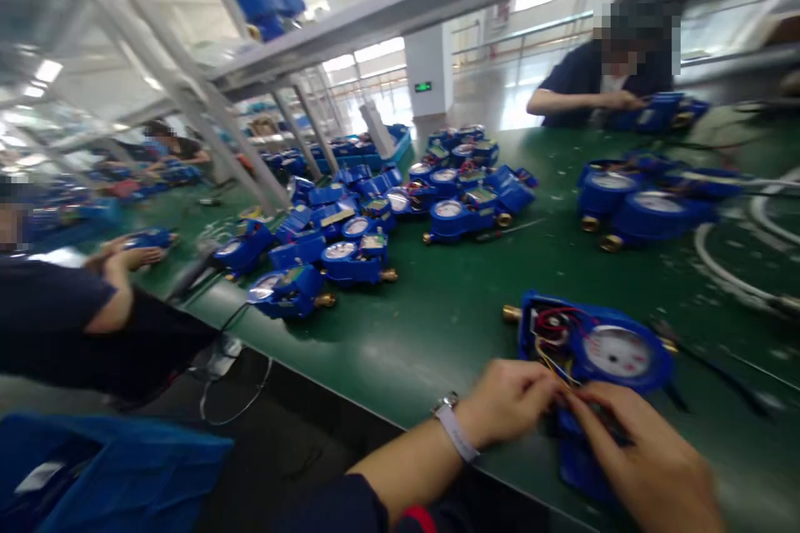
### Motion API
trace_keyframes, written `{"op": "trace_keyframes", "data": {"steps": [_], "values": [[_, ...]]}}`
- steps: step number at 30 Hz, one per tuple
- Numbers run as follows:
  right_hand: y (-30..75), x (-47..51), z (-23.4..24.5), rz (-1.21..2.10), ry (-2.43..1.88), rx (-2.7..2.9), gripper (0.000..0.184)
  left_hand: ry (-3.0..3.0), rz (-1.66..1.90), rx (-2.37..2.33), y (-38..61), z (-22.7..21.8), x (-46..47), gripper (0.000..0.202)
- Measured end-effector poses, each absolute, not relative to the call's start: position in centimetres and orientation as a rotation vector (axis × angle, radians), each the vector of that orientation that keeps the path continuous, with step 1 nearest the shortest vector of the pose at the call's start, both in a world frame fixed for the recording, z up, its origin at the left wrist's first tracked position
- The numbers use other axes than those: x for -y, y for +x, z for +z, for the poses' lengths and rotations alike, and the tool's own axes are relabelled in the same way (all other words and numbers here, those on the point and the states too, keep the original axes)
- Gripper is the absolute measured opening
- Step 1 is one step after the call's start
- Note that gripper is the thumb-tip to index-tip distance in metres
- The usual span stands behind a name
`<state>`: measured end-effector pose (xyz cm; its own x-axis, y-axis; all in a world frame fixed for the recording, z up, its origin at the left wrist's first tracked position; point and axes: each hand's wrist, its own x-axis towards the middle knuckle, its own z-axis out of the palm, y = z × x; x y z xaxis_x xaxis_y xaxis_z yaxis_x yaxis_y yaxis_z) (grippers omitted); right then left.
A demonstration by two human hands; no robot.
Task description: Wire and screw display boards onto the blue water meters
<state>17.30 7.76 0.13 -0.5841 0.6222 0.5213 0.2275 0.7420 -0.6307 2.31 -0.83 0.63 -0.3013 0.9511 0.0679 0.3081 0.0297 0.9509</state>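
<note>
A blue water meter (653, 354) with a round dial lies on the green table in front of me, its wiring box uncovered. Red, black and yellow wires (553, 341) come out of that box. My left hand (509, 404), with a watch on its wrist, pinches the wire ends between thumb and fingers. Close against it, my right hand (653, 450) is closed too, its fingertips meeting at the same wires. Beneath the right hand is a blue cover (578, 462), partly hidden by the fingers. The exact grip is blurred.
Many blue meters (350, 250) crowd the middle of the green table (431, 325). More meters (656, 208) and a white hose (718, 266) are at right. Dark-handled tools (718, 371) lie beside my meter. Co-workers sit left and across. A blue crate (156, 466) stands lower left.
</note>
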Motion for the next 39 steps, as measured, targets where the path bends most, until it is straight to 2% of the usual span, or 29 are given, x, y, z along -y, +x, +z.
{"op": "trace_keyframes", "data": {"steps": [4,7,10,14,22,30,39], "values": [[17.3,-7.3,1.5,0.855,-0.676,2.145,0.017,1.137,1.415,-1.551,2.2,0.8,0.9,0.031],[16.9,-6.8,2.1,0.991,-0.715,2.075,0.014,1.05,1.431,-1.492,2.3,1.0,0.8,0.02],[16.8,-6.3,2.4,1.095,-0.756,2.022,0.013,0.985,1.449,-1.468,2.3,1.3,0.8,0.02],[17.0,-6.3,2.4,1.26,-0.782,1.953,0.013,0.922,1.457,-1.424,2.3,1.3,0.9,0.027],[17.6,-7.1,2.1,1.487,-0.847,1.893,0.024,0.854,1.477,-1.324,2.5,1.7,0.9,0.036],[17.9,-6.2,2.3,1.272,-0.788,1.998,0.008,0.856,1.496,-1.376,2.6,1.4,1.1,0.033],[17.8,-6.2,1.9,1.263,-0.774,1.978,0.013,1.154,1.387,-1.597,2.7,0.8,1.5,0.025]]}}
